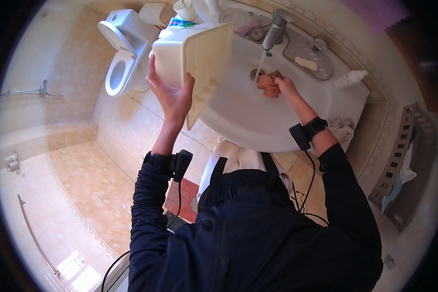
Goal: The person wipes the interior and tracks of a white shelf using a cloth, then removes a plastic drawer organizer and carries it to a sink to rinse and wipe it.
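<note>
My left hand (pixel 172 95) grips one end of a cream plastic bin (pixel 169 58), tilted on its side at the left edge of the washbasin. In my right hand (pixel 287 88) is a bunched orange-brown cloth (pixel 269 84), held low in the white washbasin (pixel 255 124). Water runs from the chrome faucet (pixel 273 31) in a thin stream that falls beside the drain (pixel 257 74), at the cloth's left edge. The bin's far side is hidden from me.
A soap bar (pixel 305 63) lies in the molded tray right of the faucet. On the right rim is a white bottle (pixel 350 79). Behind the bin stands a white cup (pixel 185 10). A toilet (pixel 117 78) with raised lid is at left; a slotted basket (pixel 398 160) is at right.
</note>
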`<state>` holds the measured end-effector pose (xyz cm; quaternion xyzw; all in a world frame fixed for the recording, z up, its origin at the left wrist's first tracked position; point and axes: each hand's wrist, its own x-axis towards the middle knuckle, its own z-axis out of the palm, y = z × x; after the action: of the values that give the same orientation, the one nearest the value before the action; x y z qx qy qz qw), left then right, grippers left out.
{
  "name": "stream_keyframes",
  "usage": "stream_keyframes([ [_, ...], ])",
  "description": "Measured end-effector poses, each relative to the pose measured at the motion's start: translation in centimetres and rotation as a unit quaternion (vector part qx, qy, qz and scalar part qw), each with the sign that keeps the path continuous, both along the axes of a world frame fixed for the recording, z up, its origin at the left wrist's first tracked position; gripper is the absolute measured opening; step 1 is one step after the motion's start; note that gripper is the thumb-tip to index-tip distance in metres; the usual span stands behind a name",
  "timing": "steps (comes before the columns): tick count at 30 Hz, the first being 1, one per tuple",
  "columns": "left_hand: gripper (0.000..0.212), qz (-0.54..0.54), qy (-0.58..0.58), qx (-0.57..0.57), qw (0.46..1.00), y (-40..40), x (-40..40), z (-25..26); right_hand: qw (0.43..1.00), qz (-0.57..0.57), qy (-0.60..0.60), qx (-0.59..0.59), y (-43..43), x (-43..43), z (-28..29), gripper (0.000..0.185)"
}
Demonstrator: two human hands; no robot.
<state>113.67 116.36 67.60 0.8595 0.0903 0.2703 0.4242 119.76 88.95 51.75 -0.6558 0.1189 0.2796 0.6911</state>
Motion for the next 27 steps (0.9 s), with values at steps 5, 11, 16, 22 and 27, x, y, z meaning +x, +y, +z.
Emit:
stream_keyframes([
  [5,0.077,-0.038,-0.073,0.163,0.983,0.5,-0.8,2.2,0.987,-0.038,0.046,0.151,3.1,1.4,-0.3,0.016],
  [11,0.077,-0.089,-0.148,0.243,0.954,1.1,-2.0,3.2,0.974,0.068,0.089,0.196,3.9,2.9,-1.4,0.026],
  [16,0.078,-0.093,-0.153,0.222,0.958,1.0,-2.4,2.6,0.974,-0.06,0.126,0.176,4.5,3.4,-2.8,0.02],
  [22,0.076,-0.087,-0.145,0.205,0.964,1.4,-2.9,1.9,0.974,-0.066,0.125,0.176,4.8,3.2,-1.4,0.02],
  [27,0.067,-0.035,-0.083,-0.048,0.995,2.4,-2.3,0.7,0.968,-0.146,0.117,0.167,4.3,3.5,-1.2,0.02],
])
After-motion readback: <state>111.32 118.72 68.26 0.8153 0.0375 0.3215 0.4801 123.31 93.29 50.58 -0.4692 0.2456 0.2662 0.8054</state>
